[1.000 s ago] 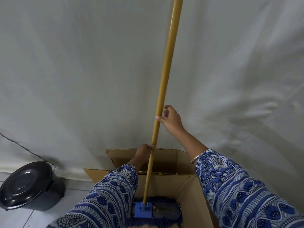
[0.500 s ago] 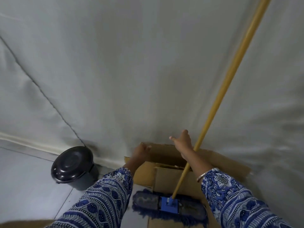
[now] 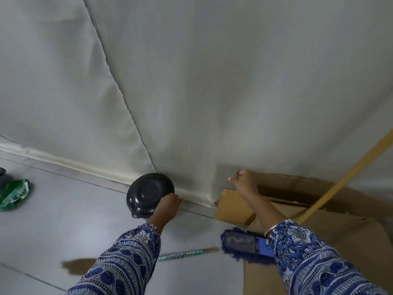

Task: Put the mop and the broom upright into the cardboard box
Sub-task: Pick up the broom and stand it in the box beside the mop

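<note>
This looks like a room in a home, in a corner used for storing cleaning things. A pale tiled floor [image 3: 53, 220] with thin grout lines fills the lower left of the frame, and a grey-white cloth sheet [image 3: 191, 81] hangs over the wall across the whole upper part. A black lidded bin [image 3: 148, 193] stands at the wall's foot near the centre. A broom [image 3: 131, 259] lies on the tiles at the bottom, a mop [image 3: 244, 244] sits in a cardboard box [image 3: 319, 231] at lower right, and a green packet [image 3: 13, 193] lies at the left edge.
</note>
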Available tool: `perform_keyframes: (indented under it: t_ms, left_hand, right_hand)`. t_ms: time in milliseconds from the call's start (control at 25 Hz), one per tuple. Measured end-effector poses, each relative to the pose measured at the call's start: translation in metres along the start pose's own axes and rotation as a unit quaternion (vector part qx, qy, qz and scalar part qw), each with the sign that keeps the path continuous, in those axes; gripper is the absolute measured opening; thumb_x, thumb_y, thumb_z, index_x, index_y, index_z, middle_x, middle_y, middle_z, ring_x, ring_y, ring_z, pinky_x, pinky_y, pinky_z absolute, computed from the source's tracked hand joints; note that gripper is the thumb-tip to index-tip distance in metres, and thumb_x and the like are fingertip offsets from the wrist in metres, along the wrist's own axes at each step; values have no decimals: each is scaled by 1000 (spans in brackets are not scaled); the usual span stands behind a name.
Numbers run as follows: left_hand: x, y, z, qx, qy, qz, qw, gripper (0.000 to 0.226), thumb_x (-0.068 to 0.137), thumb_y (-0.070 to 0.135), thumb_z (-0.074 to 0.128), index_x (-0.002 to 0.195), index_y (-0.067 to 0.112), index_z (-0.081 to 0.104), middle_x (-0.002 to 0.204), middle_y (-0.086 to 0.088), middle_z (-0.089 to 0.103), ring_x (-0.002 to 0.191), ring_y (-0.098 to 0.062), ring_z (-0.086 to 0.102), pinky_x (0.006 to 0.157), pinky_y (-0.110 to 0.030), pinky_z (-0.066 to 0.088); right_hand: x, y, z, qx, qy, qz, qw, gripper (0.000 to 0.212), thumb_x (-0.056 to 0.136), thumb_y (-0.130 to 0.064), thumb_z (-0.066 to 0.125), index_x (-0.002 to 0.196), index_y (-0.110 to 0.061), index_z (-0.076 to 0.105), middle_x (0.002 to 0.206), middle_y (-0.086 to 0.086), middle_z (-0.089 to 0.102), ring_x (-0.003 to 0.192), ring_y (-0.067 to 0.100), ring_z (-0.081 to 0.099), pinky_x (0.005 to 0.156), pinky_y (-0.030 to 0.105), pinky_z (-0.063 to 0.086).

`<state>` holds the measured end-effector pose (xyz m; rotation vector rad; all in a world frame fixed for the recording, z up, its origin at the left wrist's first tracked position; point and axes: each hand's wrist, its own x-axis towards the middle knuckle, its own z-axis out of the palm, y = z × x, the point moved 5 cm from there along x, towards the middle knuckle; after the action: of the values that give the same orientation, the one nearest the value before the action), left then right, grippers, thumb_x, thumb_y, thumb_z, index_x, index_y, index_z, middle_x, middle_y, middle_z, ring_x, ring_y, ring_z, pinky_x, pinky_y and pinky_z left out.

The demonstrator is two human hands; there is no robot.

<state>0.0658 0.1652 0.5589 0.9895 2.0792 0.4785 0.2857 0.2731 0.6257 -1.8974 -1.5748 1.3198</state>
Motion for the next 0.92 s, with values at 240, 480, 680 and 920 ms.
perform_keyframes:
  t_ms: [240, 480, 680, 920]
  left_hand:
    - [74, -104, 2, 79, -30, -25, 996, 28, 91, 25, 49, 99, 1, 62, 95, -14, 65, 101, -31, 62, 89, -40, 52]
    - [169, -282, 89, 154, -109, -99, 977, 43, 91, 31, 51, 126, 6, 49, 134, -11, 54, 122, -25, 50, 103, -34, 40]
    - [231, -435, 192, 210, -150, -112, 960, 37, 88, 25, 56, 120, 6, 52, 122, -12, 59, 113, -29, 55, 95, -39, 46]
    - [291, -546, 259, 322, -152, -46, 933, 38, 85, 15, 59, 121, 5, 49, 124, -13, 55, 114, -32, 52, 93, -44, 46]
  right_hand:
    - [73, 69, 102, -32, -13, 67, 997, 48, 86, -17, 59, 126, 6, 46, 132, 24, 53, 122, 37, 49, 98, 37, 40]
    - [168, 230, 255, 5, -34, 201, 979, 45, 86, -22, 58, 121, 4, 49, 111, 22, 61, 102, 36, 60, 67, 32, 46]
    - [192, 386, 400, 67, -47, 315, 946, 15, 89, -22, 54, 90, -7, 53, 87, 17, 56, 75, 31, 60, 67, 38, 46]
    - [183, 499, 537, 182, -76, 440, 876, 19, 91, -22, 53, 98, -6, 48, 73, 13, 54, 63, 25, 56, 70, 37, 52]
